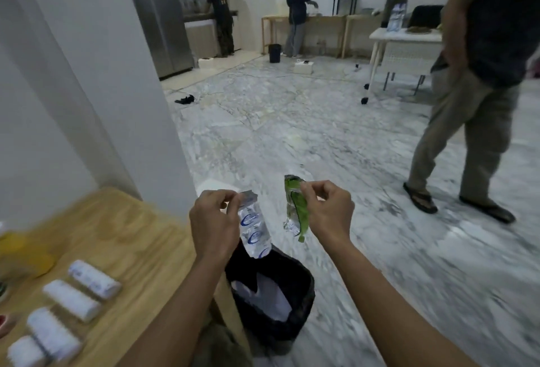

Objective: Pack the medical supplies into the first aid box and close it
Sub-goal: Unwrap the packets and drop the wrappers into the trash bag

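Note:
My left hand [214, 220] pinches a clear plastic wrapper with blue print [254, 230], which hangs over a black-lined bin [304, 287] on the floor. My right hand [327, 211] pinches a green and clear wrapper [295, 209] beside it, a little higher and to the right. Several white rolled bandages [71, 299] lie in a row on the wooden table [131, 238] at the lower left. The first aid box is not in view.
A blurred yellow object [17, 255] sits at the table's left edge. A white pillar [87, 74] stands behind the table. A person in sandals [467, 103] stands on the marble floor at right. Other people, tables and a small black bin are far back.

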